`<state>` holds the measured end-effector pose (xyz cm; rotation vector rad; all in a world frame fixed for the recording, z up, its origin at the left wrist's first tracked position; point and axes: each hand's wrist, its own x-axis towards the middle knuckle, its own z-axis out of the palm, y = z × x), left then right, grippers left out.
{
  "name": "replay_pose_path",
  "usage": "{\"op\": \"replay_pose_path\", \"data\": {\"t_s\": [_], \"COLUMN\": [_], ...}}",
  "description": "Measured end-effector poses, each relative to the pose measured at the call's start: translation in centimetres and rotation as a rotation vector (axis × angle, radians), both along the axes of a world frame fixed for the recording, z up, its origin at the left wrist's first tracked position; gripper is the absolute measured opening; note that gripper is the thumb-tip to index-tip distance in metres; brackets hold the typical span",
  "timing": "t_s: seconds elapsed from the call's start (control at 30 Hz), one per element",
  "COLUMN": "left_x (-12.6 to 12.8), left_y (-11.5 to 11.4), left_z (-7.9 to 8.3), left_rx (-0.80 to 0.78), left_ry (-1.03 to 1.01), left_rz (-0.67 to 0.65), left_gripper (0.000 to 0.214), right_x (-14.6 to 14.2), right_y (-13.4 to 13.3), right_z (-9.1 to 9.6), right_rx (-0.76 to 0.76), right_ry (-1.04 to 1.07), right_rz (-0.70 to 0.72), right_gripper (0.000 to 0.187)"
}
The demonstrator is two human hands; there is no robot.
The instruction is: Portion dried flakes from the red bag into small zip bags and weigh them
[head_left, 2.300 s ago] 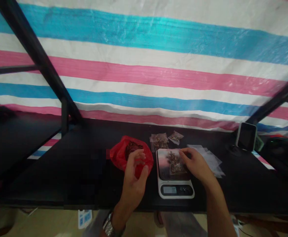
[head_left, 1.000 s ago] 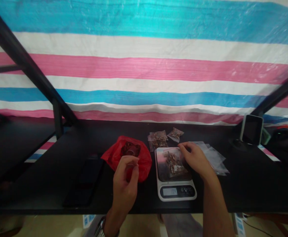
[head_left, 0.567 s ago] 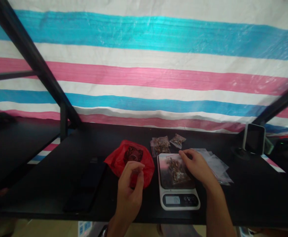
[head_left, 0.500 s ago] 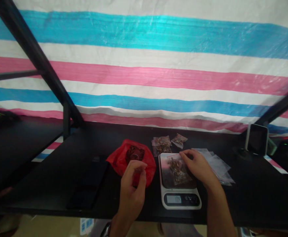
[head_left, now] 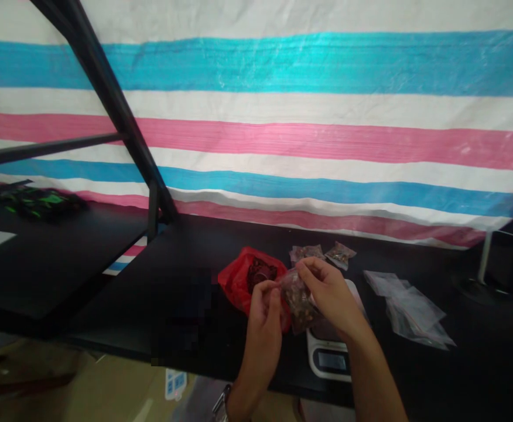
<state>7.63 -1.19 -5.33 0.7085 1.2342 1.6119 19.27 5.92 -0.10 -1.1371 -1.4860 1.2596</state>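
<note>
My left hand [head_left: 263, 328] and my right hand [head_left: 329, 290] both pinch the top of a small transparent plastic bag [head_left: 298, 302], which holds brown dried pieces. The bag hangs above the table in front of a red plastic bag [head_left: 239, 287], whose dark brown contents [head_left: 260, 274] show at its mouth. Below my right hand sits a white digital kitchen scale [head_left: 329, 357], its platform mostly hidden by my hands and the bag. Two small filled bags [head_left: 304, 253] lie behind my hands.
A stack of flat transparent bags [head_left: 408, 308] lies to the right on the black table [head_left: 458, 351]. Further right, a dark screen on a stand [head_left: 505, 264] stands near the striped tarpaulin [head_left: 283, 140]. A black metal strut [head_left: 120, 111] crosses at left.
Both hands have lifted the transparent bag off the scale and now hold it together above the table. The view has swung, so the table items sit further right.
</note>
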Motion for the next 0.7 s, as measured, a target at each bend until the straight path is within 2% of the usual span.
{"op": "replay_pose_path", "data": {"t_s": [0.1,0.2,0.37,0.53,0.7], "left_x": [0.2,0.5,0.8,0.3,-0.2], "left_y": [0.4,0.3,-0.7,-1.1,-1.0], "left_z": [-0.1,-0.3,-0.4,-0.4,-0.9], "left_rx": [-0.139,-0.195,-0.178,-0.138,-0.118], "left_ry": [-0.232,-0.334,-0.252,-0.241,-0.235], "left_rz": [0.009,0.018,0.100,0.230,0.176], "left_gripper": [0.067,0.069,0.063,0.060,0.055], "right_x": [-1.0,-1.5,-2.1,-3.1,-3.9], "right_y": [0.1,0.2,0.3,0.0,-0.4], "right_z": [-0.5,-1.0,-1.5,-1.2,-0.8], "right_rx": [0.006,0.008,0.021,0.058,0.047], "right_ry": [-0.032,-0.099,-0.204,-0.257,-0.310], "right_rz": [-0.037,-0.045,-0.002,0.023,0.054], "right_gripper": [0.041,0.040,0.034,0.031,0.026]}}
